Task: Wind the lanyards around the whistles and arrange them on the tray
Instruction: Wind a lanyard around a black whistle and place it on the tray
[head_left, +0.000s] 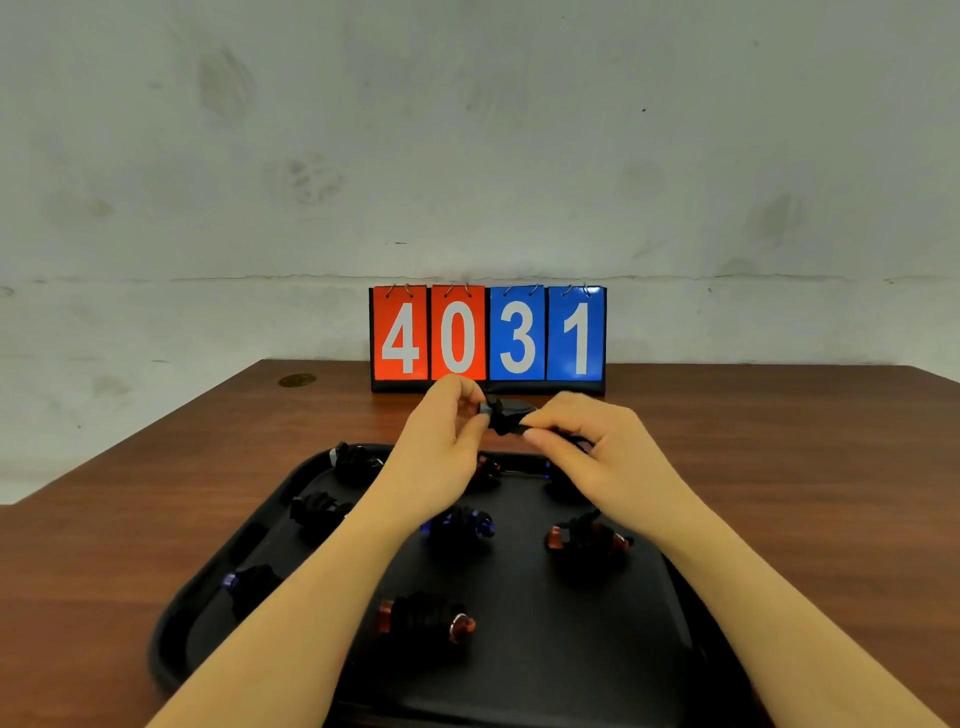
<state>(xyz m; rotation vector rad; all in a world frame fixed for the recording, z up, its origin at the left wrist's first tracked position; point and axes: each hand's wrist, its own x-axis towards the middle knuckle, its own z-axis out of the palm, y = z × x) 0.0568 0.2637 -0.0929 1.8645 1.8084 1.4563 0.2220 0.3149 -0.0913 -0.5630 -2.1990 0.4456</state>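
Observation:
Above the far rim of the black tray (545, 691) I hold a dark whistle (501, 410) between both hands. My left hand (441, 447) pinches its left end. My right hand (587, 447) grips the black lanyard (540, 430) that runs off the whistle's right side. Several wound whistles lie on the tray: a red one (426, 618) at the front, a blue one (460, 525) in the middle, another red one (587, 538) on the right, and a blue one (249, 584) at the left.
A flip scoreboard (488, 338) reading 4031 stands at the back of the brown table (130, 493), against a pale wall. A round brass inset (296, 380) sits in the table's far left corner. The table's left edge runs diagonally.

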